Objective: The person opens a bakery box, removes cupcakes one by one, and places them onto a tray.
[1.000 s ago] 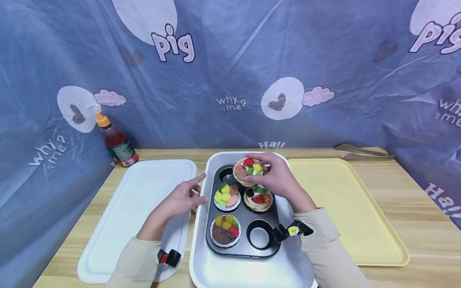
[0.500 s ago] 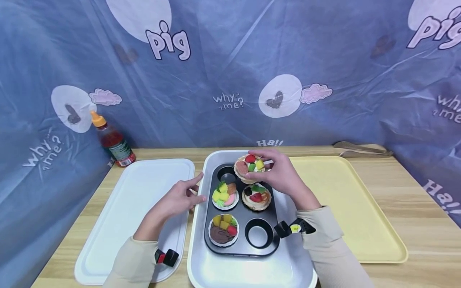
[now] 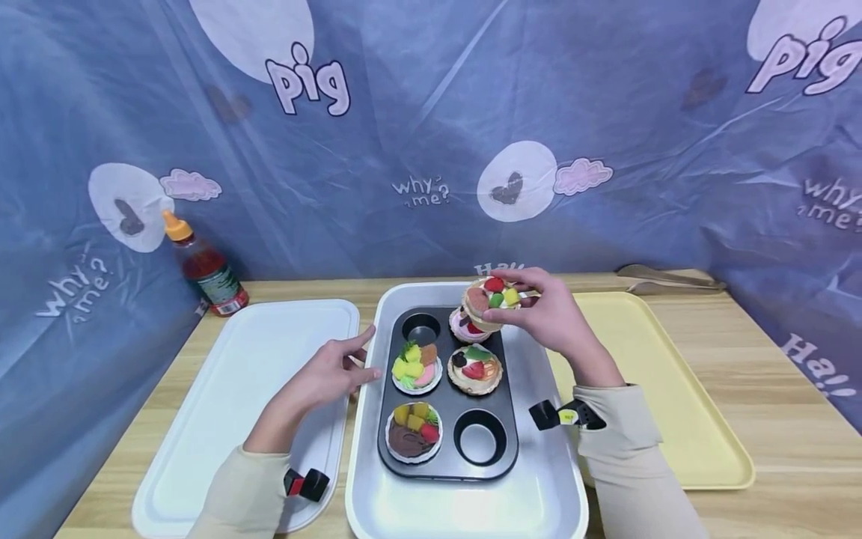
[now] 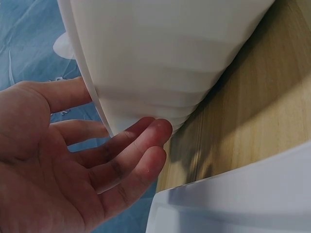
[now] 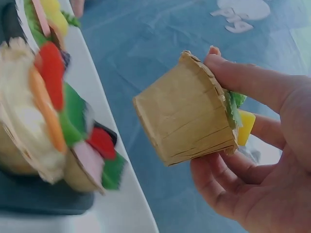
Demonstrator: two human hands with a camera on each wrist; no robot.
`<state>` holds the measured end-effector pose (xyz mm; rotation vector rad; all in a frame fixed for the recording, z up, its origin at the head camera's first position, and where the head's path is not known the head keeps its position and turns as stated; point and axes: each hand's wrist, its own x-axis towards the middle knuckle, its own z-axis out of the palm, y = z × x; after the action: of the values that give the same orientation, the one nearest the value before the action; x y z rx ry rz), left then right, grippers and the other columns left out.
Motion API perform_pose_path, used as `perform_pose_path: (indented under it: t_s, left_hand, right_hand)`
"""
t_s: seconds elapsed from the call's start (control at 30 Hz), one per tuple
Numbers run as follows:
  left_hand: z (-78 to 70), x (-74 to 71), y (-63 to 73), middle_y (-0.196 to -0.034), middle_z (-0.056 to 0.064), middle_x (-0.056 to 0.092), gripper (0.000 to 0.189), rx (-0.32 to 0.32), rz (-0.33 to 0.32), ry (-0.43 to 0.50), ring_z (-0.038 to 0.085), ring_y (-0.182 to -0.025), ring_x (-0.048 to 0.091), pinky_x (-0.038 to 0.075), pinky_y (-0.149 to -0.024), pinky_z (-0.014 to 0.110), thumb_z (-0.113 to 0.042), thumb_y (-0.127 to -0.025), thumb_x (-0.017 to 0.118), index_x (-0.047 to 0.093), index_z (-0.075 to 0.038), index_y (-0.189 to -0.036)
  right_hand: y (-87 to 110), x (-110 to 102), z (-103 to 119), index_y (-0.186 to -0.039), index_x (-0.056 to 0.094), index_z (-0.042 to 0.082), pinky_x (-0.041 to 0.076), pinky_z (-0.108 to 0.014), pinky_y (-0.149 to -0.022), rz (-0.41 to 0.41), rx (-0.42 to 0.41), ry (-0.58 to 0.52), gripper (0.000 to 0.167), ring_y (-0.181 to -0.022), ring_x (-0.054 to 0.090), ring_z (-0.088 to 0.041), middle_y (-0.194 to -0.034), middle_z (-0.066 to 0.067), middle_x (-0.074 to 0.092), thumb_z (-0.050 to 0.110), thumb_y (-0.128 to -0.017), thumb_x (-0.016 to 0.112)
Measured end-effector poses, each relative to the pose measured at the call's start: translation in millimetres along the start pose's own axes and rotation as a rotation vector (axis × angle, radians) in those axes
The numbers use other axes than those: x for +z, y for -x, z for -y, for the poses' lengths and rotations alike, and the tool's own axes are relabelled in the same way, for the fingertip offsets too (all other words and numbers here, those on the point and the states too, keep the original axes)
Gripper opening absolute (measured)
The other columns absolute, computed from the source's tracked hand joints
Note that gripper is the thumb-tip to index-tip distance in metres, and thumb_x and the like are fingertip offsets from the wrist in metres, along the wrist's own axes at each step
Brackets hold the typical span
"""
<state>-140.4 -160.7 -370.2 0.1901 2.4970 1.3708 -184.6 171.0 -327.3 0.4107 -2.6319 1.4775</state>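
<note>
My right hand [image 3: 562, 307] holds a fruit tart [image 3: 480, 302] between thumb and fingers, above the far right of a dark muffin pan [image 3: 450, 438]. In the right wrist view the tart's tan cup [image 5: 180, 114] is tilted sideways, its fruit topping towards the palm. Below it, partly hidden, a pink-topped tart [image 3: 465, 329] sits in the far right cup. Tarts also sit in the middle right, middle left and near left cups. My left hand [image 3: 331, 368] touches the left rim of the white bin [image 3: 367, 442] holding the pan, its fingers loosely bent in the left wrist view.
The far left cup [image 3: 421, 329] and near right cup [image 3: 480, 436] hold no tart. A white tray [image 3: 236, 404] lies left, a yellow tray [image 3: 663, 389] right. A sauce bottle [image 3: 210, 273] stands back left; tongs [image 3: 670, 277] lie back right.
My right hand has lifted the tart and moved it right, bringing the pink-topped tart beneath into view. The left hand stays at the bin's rim. The head view has shifted slightly.
</note>
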Motion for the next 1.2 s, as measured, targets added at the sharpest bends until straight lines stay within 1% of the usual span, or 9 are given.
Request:
perform_pose_path:
  t_s: [0.17, 0.33, 0.43, 0.53, 0.7, 0.87, 1.0, 1.1, 1.2]
  left_hand:
    - [1.3, -0.5, 0.2, -0.110, 0.018, 0.054, 0.074, -0.005, -0.002, 0.000, 0.019, -0.065, 0.055, 0.055, -0.063, 0.035, -0.011, -0.092, 0.072, 0.034, -0.007, -0.156]
    - [2.4, 0.5, -0.3, -0.109, 0.017, 0.055, 0.074, -0.012, -0.009, -0.007, 0.019, -0.064, 0.056, 0.053, -0.063, 0.032, -0.012, -0.092, 0.073, 0.035, -0.008, -0.156]
    - [3.2, 0.2, -0.2, -0.109, 0.017, 0.054, 0.075, -0.017, 0.000, 0.008, 0.019, -0.063, 0.055, 0.054, -0.063, 0.034, -0.011, -0.093, 0.072, 0.034, -0.009, -0.157]
    - [3.6, -0.3, 0.4, -0.107, 0.016, 0.053, 0.077, -0.014, 0.025, 0.030, 0.019, -0.063, 0.054, 0.054, -0.064, 0.035, -0.011, -0.094, 0.070, 0.030, -0.009, -0.159]
    - [4.8, -0.4, 0.4, -0.105, 0.016, 0.052, 0.079, 0.003, 0.064, 0.061, 0.019, -0.064, 0.053, 0.054, -0.064, 0.036, -0.011, -0.095, 0.068, 0.024, -0.009, -0.161]
    - [8.4, -1.5, -1.4, -0.105, 0.015, 0.051, 0.080, 0.004, 0.094, 0.085, 0.019, -0.065, 0.055, 0.054, -0.067, 0.035, -0.013, -0.097, 0.067, 0.021, -0.014, -0.162]
    - [13.5, -2.1, -3.6, -0.106, 0.016, 0.049, 0.079, 0.005, 0.127, 0.114, 0.020, -0.068, 0.055, 0.053, -0.069, 0.034, -0.014, -0.098, 0.064, 0.019, -0.019, -0.163]
    - [16.3, -1.9, -4.3, -0.111, 0.018, 0.049, 0.079, 0.014, 0.148, 0.135, 0.020, -0.075, 0.058, 0.054, -0.071, 0.034, -0.015, -0.099, 0.062, 0.017, -0.021, -0.163]
    - [16.5, -1.6, -4.1, -0.116, 0.020, 0.049, 0.079, 0.016, 0.159, 0.154, 0.020, -0.082, 0.060, 0.055, -0.071, 0.035, -0.015, -0.100, 0.061, 0.015, -0.023, -0.164]
  right_hand:
    - [1.4, -17, -6, -0.137, 0.064, 0.011, 0.054, -0.020, -0.072, -0.011, 0.052, -0.026, 0.062, -0.092, 0.062, -0.024, -0.132, -0.016, 0.057, 0.016, -0.080, 0.087]
    - [3.9, -30, -11, -0.139, 0.062, 0.011, 0.054, -0.017, -0.073, -0.036, 0.082, -0.019, 0.064, -0.096, 0.064, -0.022, -0.134, -0.016, 0.058, 0.022, -0.081, 0.086]
    - [4.8, -35, -14, -0.140, 0.061, 0.011, 0.055, -0.017, -0.072, -0.052, 0.097, -0.022, 0.066, -0.093, 0.065, -0.016, -0.132, -0.017, 0.060, 0.024, -0.081, 0.086]
    - [5.1, -40, -18, -0.141, 0.060, 0.011, 0.056, -0.016, -0.071, -0.074, 0.117, -0.031, 0.066, -0.088, 0.065, -0.007, -0.128, -0.018, 0.061, 0.024, -0.082, 0.086]
    - [5.2, -46, -24, -0.140, 0.060, 0.010, 0.055, -0.014, -0.069, -0.135, 0.134, -0.037, 0.066, -0.084, 0.063, 0.002, -0.124, -0.017, 0.061, 0.024, -0.081, 0.086]
    - [5.3, -52, -32, -0.138, 0.063, 0.010, 0.051, -0.010, -0.071, -0.214, 0.144, -0.011, 0.064, -0.092, 0.058, -0.001, -0.127, -0.014, 0.062, 0.026, -0.081, 0.087]
    - [5.2, -56, -38, -0.137, 0.064, 0.011, 0.048, -0.008, -0.072, -0.275, 0.173, 0.000, 0.064, -0.095, 0.057, -0.002, -0.124, -0.009, 0.064, 0.028, -0.079, 0.088]
    - [4.9, -59, -43, -0.136, 0.065, 0.011, 0.048, -0.008, -0.071, -0.299, 0.200, 0.008, 0.065, -0.094, 0.057, -0.003, -0.121, -0.008, 0.064, 0.029, -0.079, 0.088]
    - [4.5, -60, -47, -0.137, 0.064, 0.010, 0.047, -0.008, -0.071, -0.303, 0.218, 0.032, 0.066, -0.097, 0.057, -0.007, -0.126, -0.012, 0.065, 0.031, -0.080, 0.087]
